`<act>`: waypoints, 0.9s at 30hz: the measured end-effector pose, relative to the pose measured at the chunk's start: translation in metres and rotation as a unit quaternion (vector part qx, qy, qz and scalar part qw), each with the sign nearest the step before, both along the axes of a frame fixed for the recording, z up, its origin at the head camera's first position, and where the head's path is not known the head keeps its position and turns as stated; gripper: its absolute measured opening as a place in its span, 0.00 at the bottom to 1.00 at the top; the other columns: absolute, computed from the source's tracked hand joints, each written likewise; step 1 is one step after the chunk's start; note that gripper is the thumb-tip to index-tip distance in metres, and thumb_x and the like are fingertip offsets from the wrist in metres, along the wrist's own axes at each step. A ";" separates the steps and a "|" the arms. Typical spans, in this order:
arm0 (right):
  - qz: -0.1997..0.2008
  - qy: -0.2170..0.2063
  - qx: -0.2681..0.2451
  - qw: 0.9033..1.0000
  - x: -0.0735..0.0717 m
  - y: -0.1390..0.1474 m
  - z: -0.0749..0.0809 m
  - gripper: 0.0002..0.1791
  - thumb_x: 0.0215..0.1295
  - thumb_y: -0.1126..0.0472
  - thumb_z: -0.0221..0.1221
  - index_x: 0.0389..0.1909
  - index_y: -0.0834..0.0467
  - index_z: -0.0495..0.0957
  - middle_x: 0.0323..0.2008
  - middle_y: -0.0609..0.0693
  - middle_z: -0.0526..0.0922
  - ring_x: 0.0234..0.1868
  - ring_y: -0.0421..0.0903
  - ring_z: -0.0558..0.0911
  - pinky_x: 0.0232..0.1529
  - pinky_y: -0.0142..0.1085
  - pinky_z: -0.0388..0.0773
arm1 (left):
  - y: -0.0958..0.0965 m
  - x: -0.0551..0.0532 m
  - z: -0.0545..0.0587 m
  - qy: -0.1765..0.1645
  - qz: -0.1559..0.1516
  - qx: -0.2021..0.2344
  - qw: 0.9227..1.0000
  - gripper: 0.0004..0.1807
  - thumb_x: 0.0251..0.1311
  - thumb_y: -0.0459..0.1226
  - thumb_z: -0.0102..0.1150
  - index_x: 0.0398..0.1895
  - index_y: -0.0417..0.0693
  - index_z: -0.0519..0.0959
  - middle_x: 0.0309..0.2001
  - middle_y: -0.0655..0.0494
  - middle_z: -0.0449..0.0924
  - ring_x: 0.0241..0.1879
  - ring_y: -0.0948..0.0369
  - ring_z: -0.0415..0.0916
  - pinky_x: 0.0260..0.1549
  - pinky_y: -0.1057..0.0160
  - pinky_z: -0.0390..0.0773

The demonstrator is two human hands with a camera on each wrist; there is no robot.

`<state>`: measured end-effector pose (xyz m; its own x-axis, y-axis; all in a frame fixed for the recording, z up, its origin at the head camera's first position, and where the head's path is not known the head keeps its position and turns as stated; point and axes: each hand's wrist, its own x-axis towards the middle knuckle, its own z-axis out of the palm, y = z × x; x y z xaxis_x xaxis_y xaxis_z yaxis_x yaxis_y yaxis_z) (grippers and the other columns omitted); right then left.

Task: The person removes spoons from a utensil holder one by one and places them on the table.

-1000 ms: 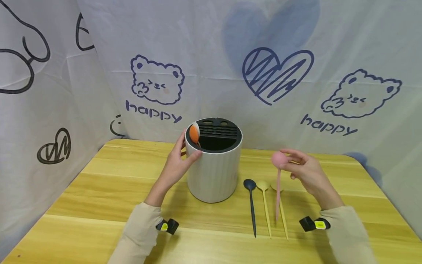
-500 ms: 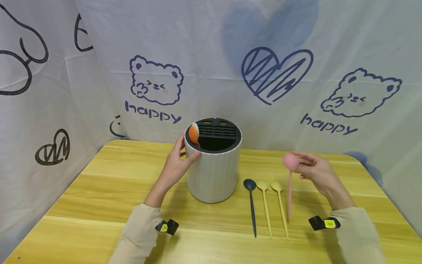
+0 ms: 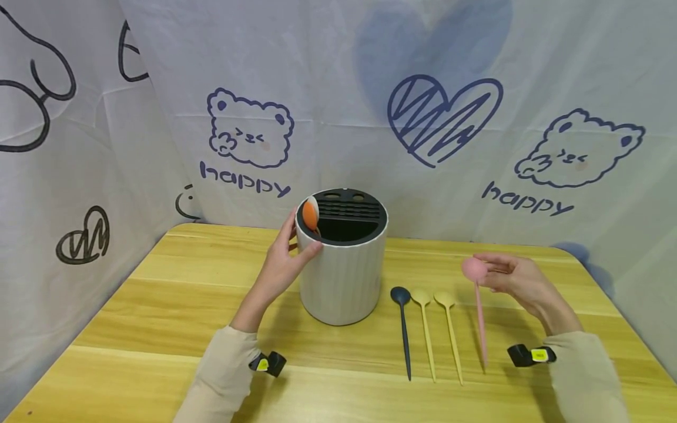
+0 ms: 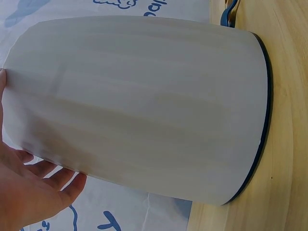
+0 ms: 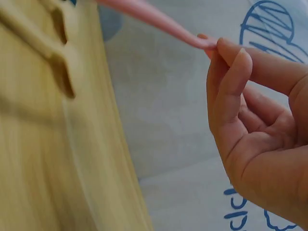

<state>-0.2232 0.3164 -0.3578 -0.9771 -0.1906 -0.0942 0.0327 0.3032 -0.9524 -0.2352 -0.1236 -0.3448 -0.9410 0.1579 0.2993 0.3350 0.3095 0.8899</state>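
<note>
My right hand [image 3: 520,285] pinches a pink spoon [image 3: 480,320] by its round bowl, the handle pointing down toward the table just right of the other spoons. In the right wrist view, thumb and finger meet on the pink spoon [image 5: 154,18] at its bowl end. My left hand [image 3: 282,261] holds the upper left side of a white ribbed utensil holder [image 3: 341,282], thumb at the front near the rim and fingers round the back. An orange spoon [image 3: 309,215] and a whitish one behind it stand in the holder's black-topped opening.
A dark blue spoon [image 3: 403,329] and two yellow spoons [image 3: 426,332] lie side by side on the wooden table [image 3: 158,329], right of the holder. A white printed cloth [image 3: 338,141] hangs behind the table and along its left side.
My right hand has moved right with the pink spoon, from over the rightmost yellow spoon to beside it, and sunk slightly. My left hand stays on the holder.
</note>
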 end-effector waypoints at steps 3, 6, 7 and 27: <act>0.003 0.008 0.018 1.000 -0.002 0.004 -0.006 0.33 0.60 0.69 0.63 0.65 0.72 0.65 0.43 0.44 0.84 0.41 0.37 0.81 0.40 0.37 0.80 | 0.000 0.000 0.000 0.003 -0.002 0.000 1.000 0.47 0.62 0.53 0.58 0.78 0.51 0.46 0.75 0.49 0.50 0.70 0.47 0.55 0.63 0.46 0.63; 0.001 0.011 0.035 0.999 -0.004 0.008 -0.012 0.34 0.61 0.70 0.62 0.66 0.74 0.61 0.45 0.52 0.83 0.41 0.36 0.81 0.40 0.38 0.81 | 0.001 0.000 0.000 0.005 -0.003 0.000 1.000 0.47 0.62 0.52 0.58 0.78 0.51 0.46 0.75 0.48 0.49 0.70 0.48 0.55 0.63 0.46 0.63; 0.001 0.010 0.037 0.999 -0.005 0.009 -0.014 0.34 0.61 0.70 0.62 0.66 0.74 0.61 0.47 0.54 0.83 0.41 0.36 0.81 0.41 0.38 0.81 | 0.001 0.000 0.000 0.006 -0.004 0.001 1.000 0.47 0.62 0.52 0.58 0.78 0.50 0.46 0.75 0.48 0.49 0.70 0.47 0.55 0.63 0.46 0.63; 0.034 -0.046 0.024 0.998 -0.013 0.027 -0.043 0.37 0.57 0.69 0.65 0.64 0.78 0.60 0.43 0.49 0.83 0.41 0.38 0.81 0.42 0.35 0.81 | 0.001 0.000 0.000 0.004 -0.003 0.001 1.000 0.45 0.63 0.46 0.57 0.78 0.50 0.46 0.75 0.47 0.49 0.70 0.47 0.55 0.63 0.46 0.63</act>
<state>-0.2364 0.3429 -0.4006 -0.9490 -0.2490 -0.1932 0.0968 0.3531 -0.9306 -0.2356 -0.1230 -0.3446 -0.9377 0.1627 0.3071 0.3439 0.3067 0.8875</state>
